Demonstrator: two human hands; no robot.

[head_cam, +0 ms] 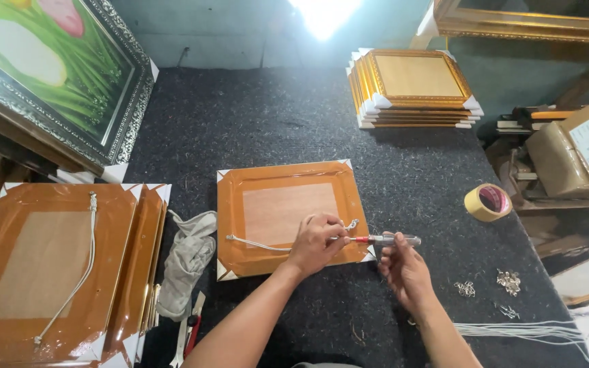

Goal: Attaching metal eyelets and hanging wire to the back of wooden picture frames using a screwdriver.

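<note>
The work surface is a table (274,116) covered in dark felt. A large framed flower picture (56,75) leans at its far left, a stack of gold frames (414,88) lies at the far right, and a second stack of frames (69,266) lies face down at the near left, the top one already strung with cord. At centre, one picture frame (284,215) lies face down with white corner protectors. A white hanging cord (257,243) runs across its lower back. The left hand (318,244) rests on the frame's lower right area, fingers clenched over the cord end and fitting. The right hand (403,269) grasps the clear handle of a screwdriver (383,239), held nearly level, tip directed under the left hand. A grey cloth (189,262), a roll of tape (489,202), loose cords (533,332) and small metal fittings (509,281) lie nearby. Risk assessment: the tip works close to the left fingers, so a slip could strike them or gouge the backing. Uneven hand pressure could shift the frame on the felt and misplace the fastening.
</note>
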